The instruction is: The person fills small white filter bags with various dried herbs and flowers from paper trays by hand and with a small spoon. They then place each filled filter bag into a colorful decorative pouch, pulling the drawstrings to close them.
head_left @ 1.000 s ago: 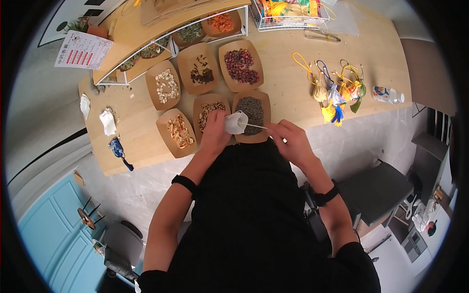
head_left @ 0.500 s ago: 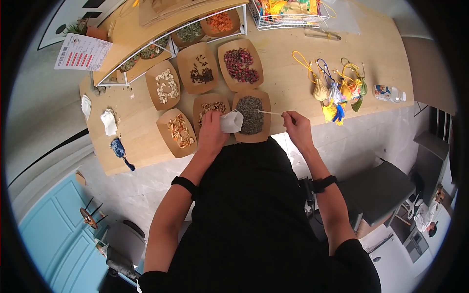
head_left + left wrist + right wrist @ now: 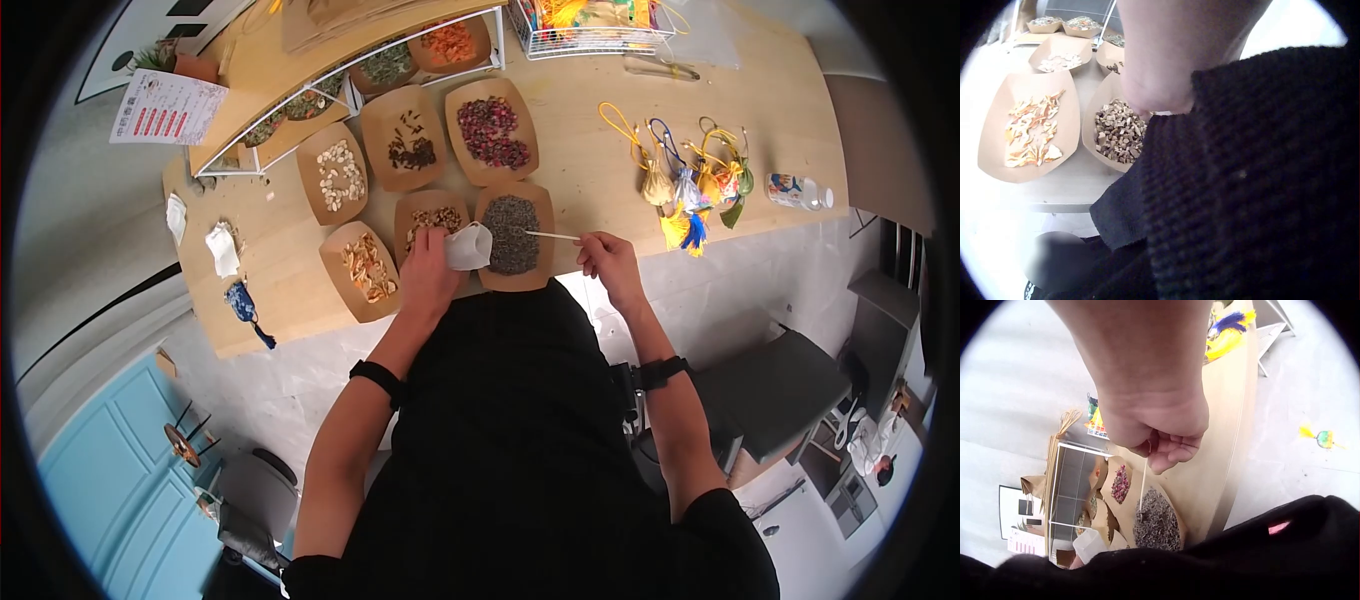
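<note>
In the head view my left hand [image 3: 428, 275] grips a small white pouch [image 3: 469, 247], its open mouth facing right at the left edge of the tray of dried lavender-like buds [image 3: 512, 215]. My right hand [image 3: 612, 268] pinches the end of a small spoon [image 3: 556, 235] with a thin pale handle. In the right wrist view the spoon's far end dips among the grey-purple buds [image 3: 1157, 528], its tip hidden there. Under my left hand sits a tray of chopped brown pieces [image 3: 1119, 134], and left of that a tray of dried orange peel strips [image 3: 1032, 128].
Behind stand trays of rosebuds [image 3: 492, 135], dark cloves [image 3: 412, 152] and white slices [image 3: 340, 178]. A white-framed shelf [image 3: 355, 98] rises at the back left. Tasselled sachets [image 3: 690, 185] and a bottle [image 3: 798, 192] lie at right, a blue sachet [image 3: 240, 302] at left.
My right hand has drawn the spoon out of the pouch, rightward, and its tip is now in the buds. The pouch has shifted slightly left in my left hand.
</note>
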A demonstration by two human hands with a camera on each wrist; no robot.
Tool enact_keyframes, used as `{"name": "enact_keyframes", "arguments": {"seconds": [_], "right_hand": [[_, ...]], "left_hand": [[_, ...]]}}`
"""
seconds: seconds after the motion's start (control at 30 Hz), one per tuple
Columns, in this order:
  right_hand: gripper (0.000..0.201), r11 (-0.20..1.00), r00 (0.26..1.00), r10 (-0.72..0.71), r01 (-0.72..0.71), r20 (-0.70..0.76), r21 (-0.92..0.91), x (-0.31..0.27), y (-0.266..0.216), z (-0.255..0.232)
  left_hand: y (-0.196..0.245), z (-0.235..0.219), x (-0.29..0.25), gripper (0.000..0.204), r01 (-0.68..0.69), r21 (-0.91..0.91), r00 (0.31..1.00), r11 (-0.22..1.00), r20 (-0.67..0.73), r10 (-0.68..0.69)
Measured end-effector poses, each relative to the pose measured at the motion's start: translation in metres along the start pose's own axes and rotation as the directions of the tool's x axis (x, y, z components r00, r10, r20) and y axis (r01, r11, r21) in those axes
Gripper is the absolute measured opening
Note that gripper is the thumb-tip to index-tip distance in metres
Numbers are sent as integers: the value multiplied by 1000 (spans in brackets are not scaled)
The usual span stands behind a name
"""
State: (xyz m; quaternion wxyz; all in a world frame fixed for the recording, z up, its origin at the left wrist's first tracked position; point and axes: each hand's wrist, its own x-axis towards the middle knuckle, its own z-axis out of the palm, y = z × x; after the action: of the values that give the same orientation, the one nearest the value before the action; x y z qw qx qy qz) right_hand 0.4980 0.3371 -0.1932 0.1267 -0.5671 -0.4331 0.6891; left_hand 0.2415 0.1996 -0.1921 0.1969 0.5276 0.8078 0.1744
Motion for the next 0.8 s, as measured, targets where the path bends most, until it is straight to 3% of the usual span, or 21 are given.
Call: {"name": "enact_keyframes", "arguments": {"seconds": [0.47,0.57,0.6,0.63,0.7,0.77,0.8], "right_hand": [[21,997,997,-78,77,28,29,-41,-45,15],[16,979,985,-168,171,33,-111,-46,-46,30],[14,857,911,-405,409,82,-313,-48,-49,34],[13,639,780,-599,601,180,-480,-51,-52,36],[12,586,760,-611,624,224,-517,-54,-54,33],[13,703,819,-562,548,120,-454,-56,-50,27],[13,703,819,-560,548,123,-454,-54,-46,23]], "left_hand": [[1,5,5,45,35,-122,994,992,109,-22],[5,6,5,44,10,-157,994,987,111,7],[6,7,5,44,14,-184,993,983,116,8],[7,7,5,43,18,-210,993,978,121,8],[5,7,5,44,12,-220,993,975,116,14],[3,8,3,45,13,-230,993,973,116,14],[1,8,2,45,15,-247,997,969,80,5]]}}
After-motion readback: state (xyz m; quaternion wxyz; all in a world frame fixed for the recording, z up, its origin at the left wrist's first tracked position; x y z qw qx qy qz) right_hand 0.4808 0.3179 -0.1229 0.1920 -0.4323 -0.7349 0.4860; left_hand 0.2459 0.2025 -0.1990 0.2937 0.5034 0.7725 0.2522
